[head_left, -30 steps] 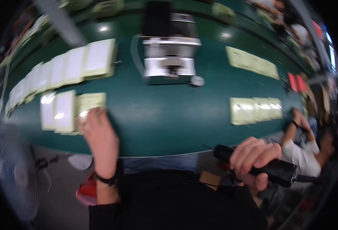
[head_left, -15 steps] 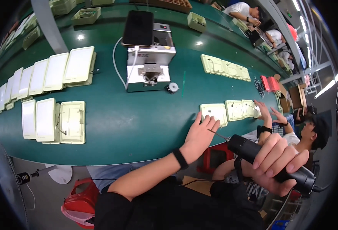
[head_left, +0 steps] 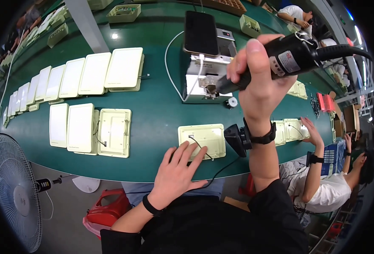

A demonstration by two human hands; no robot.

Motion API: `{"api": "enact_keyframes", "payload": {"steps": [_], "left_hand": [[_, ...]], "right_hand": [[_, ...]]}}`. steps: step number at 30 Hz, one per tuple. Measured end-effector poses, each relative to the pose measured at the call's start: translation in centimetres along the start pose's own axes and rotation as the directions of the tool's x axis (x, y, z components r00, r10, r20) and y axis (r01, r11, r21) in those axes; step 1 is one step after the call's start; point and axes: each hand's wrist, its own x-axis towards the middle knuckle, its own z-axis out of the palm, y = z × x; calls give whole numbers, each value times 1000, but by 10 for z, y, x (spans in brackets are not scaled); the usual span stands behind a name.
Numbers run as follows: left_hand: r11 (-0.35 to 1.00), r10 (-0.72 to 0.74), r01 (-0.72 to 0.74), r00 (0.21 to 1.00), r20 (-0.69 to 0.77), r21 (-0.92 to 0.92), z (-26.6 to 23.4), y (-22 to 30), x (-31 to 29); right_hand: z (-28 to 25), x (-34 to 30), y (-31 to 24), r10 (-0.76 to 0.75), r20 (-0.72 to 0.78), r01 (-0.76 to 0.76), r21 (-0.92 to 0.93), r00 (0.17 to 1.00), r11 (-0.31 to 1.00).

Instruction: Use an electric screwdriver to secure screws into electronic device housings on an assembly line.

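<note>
My right hand [head_left: 261, 91] is wrapped round a black corded electric screwdriver [head_left: 295, 57]. It holds the driver, tilted, in front of the small white-and-metal screw feeder [head_left: 194, 84]; whether the bit touches the feeder I cannot tell. My left hand [head_left: 175, 171] lies spread, fingertips on the near left edge of a pale green plastic housing [head_left: 214, 134]. That housing lies open side up in front of me, with a thin black wire across it. To the left sits another open housing [head_left: 115, 131] beside white-faced panels [head_left: 80, 127].
A phone [head_left: 201, 34] rests on the feeder, and a small round metal part [head_left: 231, 102] stands beside it. White panels [head_left: 124, 67] overlap in a row at far left. A co-worker's hand [head_left: 312, 131] is by more housings at right. A fan [head_left: 19, 199] stands at lower left.
My right hand has carried the screwdriver up and left to the feeder. My left hand has moved left, and the nearest housing now lies turned and apart from the other housings.
</note>
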Motion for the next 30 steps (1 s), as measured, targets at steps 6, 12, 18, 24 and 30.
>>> {"api": "enact_keyframes", "payload": {"steps": [6, 12, 18, 24, 30], "left_hand": [[1000, 0, 0, 1000, -26, -3, -3, -7, 1], [1000, -13, 13, 997, -80, 0, 10, -13, -1], [1000, -14, 14, 996, -84, 5, 8, -12, 1], [1000, -17, 17, 996, -92, 2, 6, -11, 4], [1000, 0, 2, 995, -104, 14, 9, -14, 1]], "right_hand": [[-5, -19, 8, 79, 3, -78, 221, 997, 972], [7, -67, -3, 123, 222, -176, 237, 967, 956], [12, -72, 8, 162, 230, -207, 188, 959, 960], [13, -72, 17, 174, 220, -215, 176, 960, 961], [18, -76, 20, 153, 200, -187, 161, 968, 969]]}}
